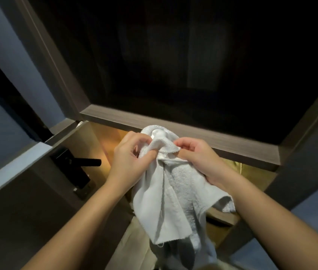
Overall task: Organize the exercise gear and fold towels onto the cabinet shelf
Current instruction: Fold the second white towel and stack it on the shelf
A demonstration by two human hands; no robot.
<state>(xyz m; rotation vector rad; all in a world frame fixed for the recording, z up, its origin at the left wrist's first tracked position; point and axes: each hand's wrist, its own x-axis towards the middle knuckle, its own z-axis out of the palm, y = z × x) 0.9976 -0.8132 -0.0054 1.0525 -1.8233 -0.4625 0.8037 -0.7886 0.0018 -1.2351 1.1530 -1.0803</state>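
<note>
A crumpled white towel point(173, 191) hangs in front of the wooden cabinet shelf edge point(212, 137). My left hand point(130, 158) grips its bunched top from the left, fingers curled into the cloth. My right hand point(199, 158) pinches the top edge from the right. The towel's loose lower part drapes down between my forearms. The dark compartment above the shelf edge shows nothing I can make out.
A lit compartment point(107, 141) glows amber under the shelf edge. An open cabinet door point(17, 172) with a black handle point(84, 162) stands at the left. Another dark panel point(310, 152) frames the right side. A lower wooden shelf point(224, 217) shows behind the towel.
</note>
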